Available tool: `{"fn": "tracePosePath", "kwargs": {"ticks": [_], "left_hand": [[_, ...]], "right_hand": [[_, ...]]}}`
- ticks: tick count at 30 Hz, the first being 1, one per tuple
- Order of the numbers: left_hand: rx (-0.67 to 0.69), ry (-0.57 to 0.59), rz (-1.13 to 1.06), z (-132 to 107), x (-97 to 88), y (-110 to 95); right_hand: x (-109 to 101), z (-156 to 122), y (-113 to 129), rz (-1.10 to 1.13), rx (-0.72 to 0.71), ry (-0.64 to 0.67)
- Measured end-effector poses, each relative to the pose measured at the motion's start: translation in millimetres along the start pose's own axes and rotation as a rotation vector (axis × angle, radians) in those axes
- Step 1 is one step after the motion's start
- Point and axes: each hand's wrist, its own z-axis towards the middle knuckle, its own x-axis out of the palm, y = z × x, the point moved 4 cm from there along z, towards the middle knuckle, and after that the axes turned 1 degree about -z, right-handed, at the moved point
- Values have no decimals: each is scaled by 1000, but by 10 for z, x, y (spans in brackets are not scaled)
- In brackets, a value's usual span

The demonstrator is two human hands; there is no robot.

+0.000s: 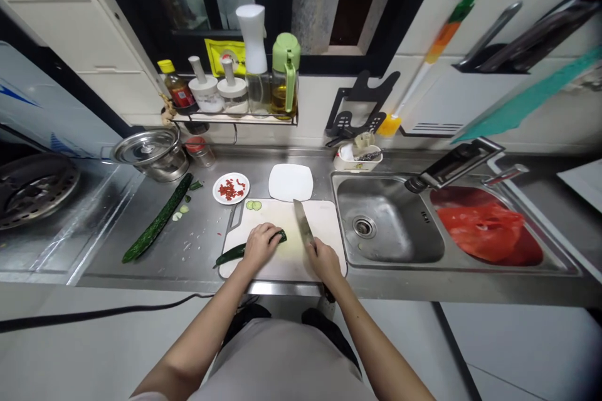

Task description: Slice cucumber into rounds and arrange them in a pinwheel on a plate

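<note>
Head view: held cucumber (231, 254), dark green

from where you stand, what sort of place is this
Probably a home kitchen: there is a sink set in a metal counter, a rack of bottles by the window, and a cutting board with a cucumber on it.

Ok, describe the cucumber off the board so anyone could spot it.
On the steel counter, look left of the white cutting board. A long dark-green cucumber slants toward the steel pot. Unlike the shorter piece under the left hand, it lies untouched.
</note>
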Motion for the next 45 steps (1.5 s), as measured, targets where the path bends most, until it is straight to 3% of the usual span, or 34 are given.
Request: {"fn": "tracePosePath", "kwargs": {"ticks": [17,32,45], "left_hand": [[-42,71,17,-69,108,17],[-39,-50,-45,-115,140,20],[58,-161,31,-171,155,-42]], "right_hand": [[58,-87,209,-12,-68,106],[39,-102,276,-55,-104,93],[-21,-137,376,-120,-120,144]]}}
